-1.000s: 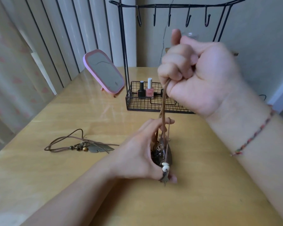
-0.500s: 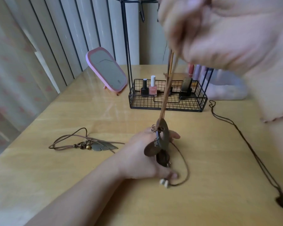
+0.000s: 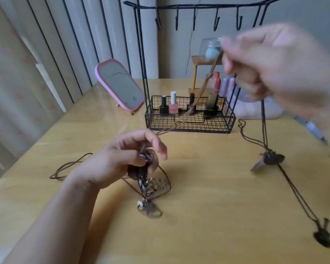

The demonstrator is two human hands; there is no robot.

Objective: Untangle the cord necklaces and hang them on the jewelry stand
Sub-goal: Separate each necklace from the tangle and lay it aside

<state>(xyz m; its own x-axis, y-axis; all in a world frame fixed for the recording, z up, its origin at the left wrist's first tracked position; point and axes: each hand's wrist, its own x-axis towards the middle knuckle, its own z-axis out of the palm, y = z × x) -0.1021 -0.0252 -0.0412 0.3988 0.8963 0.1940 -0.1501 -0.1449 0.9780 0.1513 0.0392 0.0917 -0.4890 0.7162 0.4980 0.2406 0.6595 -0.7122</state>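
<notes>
Slowly I should pull the cord [image 3: 187,113] up with my right hand [image 3: 271,67], which pinches it, while my left hand [image 3: 122,159] holds the knot [image 3: 144,168] tight.

A wooden bench [image 3: 208,197] is carrying a black wire jewelry stand [image 3: 189,119]. Left of the stand a pink mirror [image 3: 120,86] is standing; nearer than the stand, cord necklaces [image 3: 297,197] are lying.
</notes>
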